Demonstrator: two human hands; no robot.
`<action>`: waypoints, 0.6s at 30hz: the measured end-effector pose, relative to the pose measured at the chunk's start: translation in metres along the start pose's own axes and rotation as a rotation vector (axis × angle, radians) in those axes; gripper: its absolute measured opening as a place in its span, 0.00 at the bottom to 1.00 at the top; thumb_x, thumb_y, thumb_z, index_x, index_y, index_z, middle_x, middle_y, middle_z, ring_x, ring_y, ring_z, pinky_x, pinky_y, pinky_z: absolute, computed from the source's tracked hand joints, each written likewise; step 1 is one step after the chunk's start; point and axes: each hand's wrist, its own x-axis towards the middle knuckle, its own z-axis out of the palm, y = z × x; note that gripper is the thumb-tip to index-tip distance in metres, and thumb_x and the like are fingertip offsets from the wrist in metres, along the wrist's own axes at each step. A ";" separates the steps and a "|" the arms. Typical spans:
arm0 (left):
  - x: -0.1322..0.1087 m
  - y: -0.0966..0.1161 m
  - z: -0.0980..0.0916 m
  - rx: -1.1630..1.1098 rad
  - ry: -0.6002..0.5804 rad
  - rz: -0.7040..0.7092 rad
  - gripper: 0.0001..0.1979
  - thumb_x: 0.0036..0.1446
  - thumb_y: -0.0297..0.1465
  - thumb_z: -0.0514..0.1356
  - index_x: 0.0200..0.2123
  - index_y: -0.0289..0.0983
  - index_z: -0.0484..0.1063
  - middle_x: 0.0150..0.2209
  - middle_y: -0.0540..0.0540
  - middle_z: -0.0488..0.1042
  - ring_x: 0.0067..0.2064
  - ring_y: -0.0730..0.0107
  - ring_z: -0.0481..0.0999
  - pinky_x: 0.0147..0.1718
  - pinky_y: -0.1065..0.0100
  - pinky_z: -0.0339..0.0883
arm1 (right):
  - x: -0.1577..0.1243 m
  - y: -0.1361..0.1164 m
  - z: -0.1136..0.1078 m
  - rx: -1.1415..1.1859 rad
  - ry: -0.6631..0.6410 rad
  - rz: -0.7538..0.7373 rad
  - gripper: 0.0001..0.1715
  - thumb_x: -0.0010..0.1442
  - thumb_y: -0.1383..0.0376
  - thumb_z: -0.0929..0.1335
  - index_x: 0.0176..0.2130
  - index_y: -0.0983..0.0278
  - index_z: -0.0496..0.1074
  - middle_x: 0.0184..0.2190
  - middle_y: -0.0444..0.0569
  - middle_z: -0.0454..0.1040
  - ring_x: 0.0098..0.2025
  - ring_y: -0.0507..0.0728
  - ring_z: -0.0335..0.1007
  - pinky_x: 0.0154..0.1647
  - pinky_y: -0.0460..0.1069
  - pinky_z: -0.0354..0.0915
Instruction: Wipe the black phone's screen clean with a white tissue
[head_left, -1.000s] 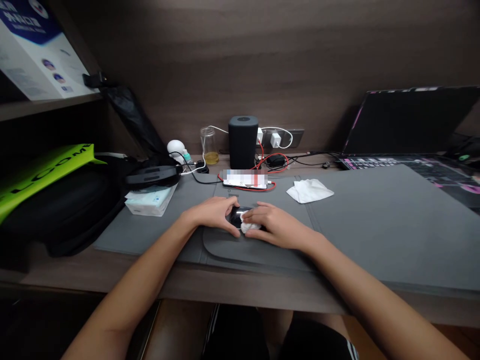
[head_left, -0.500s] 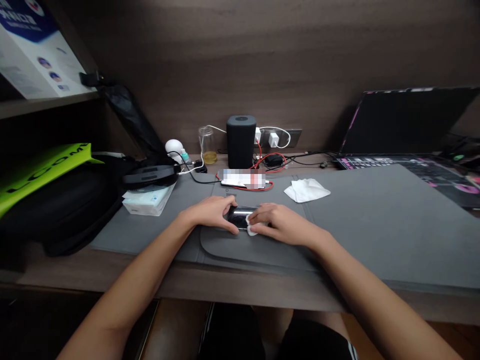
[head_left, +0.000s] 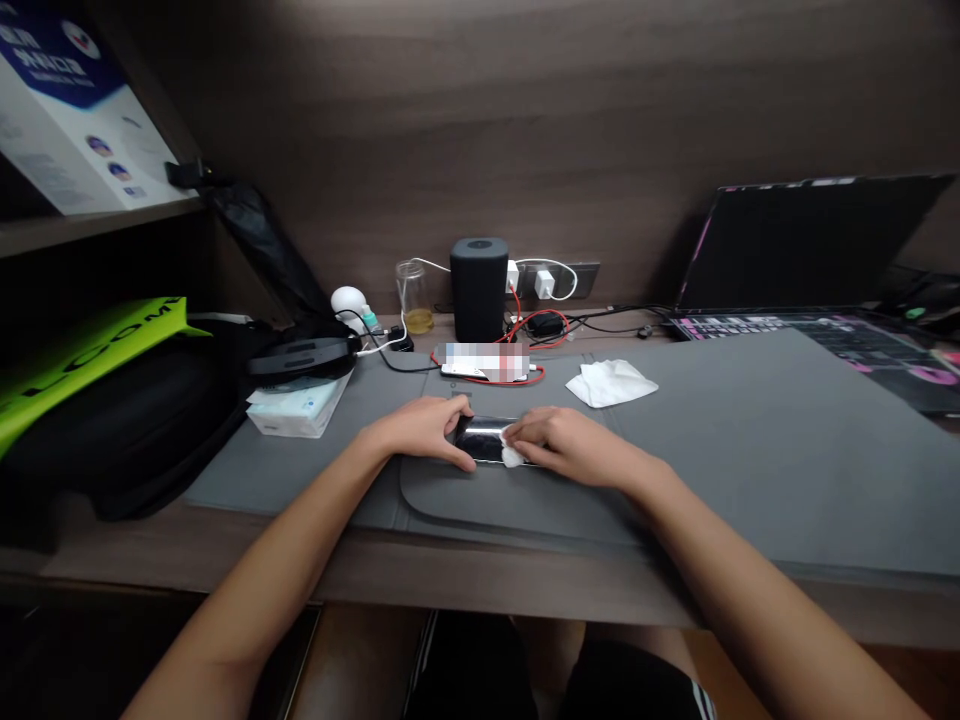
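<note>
Grey desk mat (head_left: pixel 712 450); dark-screened phone (head_left: pixel 478 440) lying flat upon it, between the hands; left hand (head_left: pixel 424 428) spread in a C, holding the phone's near-left end between thumb and fingers, presumably to steady it; right hand (head_left: pixel 568 445) curled, pinching a white wad (head_left: pixel 513 457), seemingly tissue, against the screen; opposite end hidden under that hand; second phone (head_left: pixel 480 371) behind, display pixelated

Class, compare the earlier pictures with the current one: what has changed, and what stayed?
The right hand has slid the crumpled white tissue wad rightward along the glossy black rectangular phone, uncovering more screen. Nothing was newly grasped or released. The left hand still holds the phone's left end; the flat white tissue stays put.
</note>
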 end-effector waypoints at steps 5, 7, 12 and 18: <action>0.000 0.001 0.000 0.008 0.011 -0.003 0.37 0.42 0.58 0.68 0.48 0.40 0.66 0.33 0.52 0.70 0.35 0.64 0.71 0.31 0.69 0.56 | -0.003 0.006 -0.006 0.010 -0.040 -0.003 0.19 0.69 0.64 0.61 0.37 0.65 0.80 0.41 0.53 0.81 0.42 0.58 0.76 0.48 0.52 0.66; 0.000 0.001 0.000 0.002 0.003 -0.003 0.37 0.42 0.57 0.68 0.48 0.41 0.66 0.34 0.52 0.71 0.35 0.64 0.71 0.31 0.69 0.56 | -0.013 0.013 -0.017 0.041 -0.081 0.055 0.20 0.68 0.63 0.62 0.33 0.65 0.79 0.39 0.52 0.81 0.37 0.56 0.76 0.44 0.50 0.67; 0.000 -0.001 0.000 0.008 0.002 -0.005 0.39 0.41 0.59 0.68 0.49 0.41 0.66 0.34 0.51 0.71 0.35 0.64 0.71 0.31 0.68 0.56 | -0.018 0.011 -0.019 0.050 -0.077 0.065 0.19 0.67 0.64 0.61 0.33 0.64 0.79 0.42 0.51 0.81 0.38 0.56 0.76 0.42 0.50 0.67; 0.000 0.000 0.000 0.010 -0.004 -0.013 0.39 0.41 0.59 0.67 0.49 0.41 0.65 0.34 0.51 0.71 0.36 0.63 0.71 0.31 0.69 0.56 | -0.006 0.006 -0.008 0.023 -0.039 0.029 0.17 0.65 0.66 0.62 0.33 0.64 0.79 0.40 0.52 0.82 0.39 0.57 0.76 0.44 0.51 0.67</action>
